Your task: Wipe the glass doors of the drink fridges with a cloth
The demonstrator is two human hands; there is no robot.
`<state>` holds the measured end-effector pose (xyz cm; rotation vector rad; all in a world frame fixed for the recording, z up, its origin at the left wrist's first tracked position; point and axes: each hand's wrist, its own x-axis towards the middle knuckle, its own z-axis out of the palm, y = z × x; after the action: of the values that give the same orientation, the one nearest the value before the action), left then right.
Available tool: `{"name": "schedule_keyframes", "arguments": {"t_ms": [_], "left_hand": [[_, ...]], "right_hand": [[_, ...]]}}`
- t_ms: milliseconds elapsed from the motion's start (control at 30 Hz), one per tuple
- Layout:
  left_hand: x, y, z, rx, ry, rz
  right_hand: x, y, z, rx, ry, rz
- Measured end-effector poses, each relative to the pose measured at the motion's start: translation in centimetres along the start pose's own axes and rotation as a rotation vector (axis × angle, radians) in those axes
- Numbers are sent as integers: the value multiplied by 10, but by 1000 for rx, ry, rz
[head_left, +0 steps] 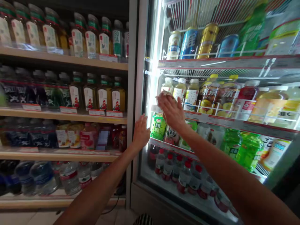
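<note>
Palm flat, my right hand presses a pale crumpled cloth against the glass door of a lit drinks cooler. Most of the cloth is hidden under the fingers. Lower and to the left, my left hand rests with fingers stretched on the grey edge of the cooler door, holding nothing. Behind the glass, near the right hand, are tea bottles with white caps and a green-labelled bottle.
Left of the cooler, wooden shelves hold rows of bottled drinks. Cans fill the cooler's upper shelf, and red-capped bottles its bottom. A dark cable runs over the tiled floor. Something striped shows at the bottom edge.
</note>
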<state>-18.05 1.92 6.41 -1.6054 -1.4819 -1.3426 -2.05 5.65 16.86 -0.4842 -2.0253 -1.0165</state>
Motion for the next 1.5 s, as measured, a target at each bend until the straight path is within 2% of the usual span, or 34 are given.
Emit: {"name": "schedule_keyframes", "arguments": {"t_ms": [67, 200, 267, 400, 433, 600, 633, 767, 800, 900, 967, 1000, 1133, 1200, 1267, 1333, 1400, 1433, 1467, 1500], "left_hand": [[6, 5, -1, -8, 11, 0], [19, 20, -3, -19, 6, 48], [25, 28, -3, -27, 6, 78], [40, 44, -1, -32, 39, 87], [44, 49, -1, -29, 47, 99], [63, 82, -1, -28, 59, 253], [67, 90, 0, -36, 67, 275], [82, 123, 5, -75, 103, 349], [86, 130, 7, -81, 108, 370], [97, 145, 11, -77, 122, 430], [102, 148, 12, -47, 129, 460], [105, 147, 12, -27, 130, 475], [109, 142, 12, 34, 145, 522], [111, 142, 12, 40, 169, 522], [116, 145, 13, 36, 192, 514], [126, 147, 14, 25, 213, 505], [139, 143, 13, 9, 233, 480], [147, 138, 12, 1, 251, 447], [155, 132, 10, -7, 274, 399], [161, 124, 9, -14, 303, 338]], "right_hand": [[4, 11, -10, -30, 53, 80], [-12, 22, -22, -53, -41, -92], [-17, 34, -31, -73, -39, -112], [-20, 65, -53, -150, 141, 136], [-23, 71, -58, -170, 157, 159], [-50, 88, -78, -206, 6, -1], [-53, 94, -83, -220, 21, 28], [-58, 118, -102, -314, 230, 270], [-61, 121, -106, -325, 235, 273], [-80, 127, -116, -336, 124, 133], [-96, 142, -128, -369, 107, 130], [-103, 154, -137, -394, 147, 195], [-114, 206, -174, -454, 457, 646], [-108, 211, -178, -450, 546, 741], [-100, 197, -168, -431, 512, 656], [-92, 175, -153, -396, 348, 417], [-88, 163, -144, -370, 162, 175], [-87, 165, -146, -375, 123, 131], [-87, 173, -151, -393, 135, 153], [-86, 185, -159, -420, 196, 238]]}}
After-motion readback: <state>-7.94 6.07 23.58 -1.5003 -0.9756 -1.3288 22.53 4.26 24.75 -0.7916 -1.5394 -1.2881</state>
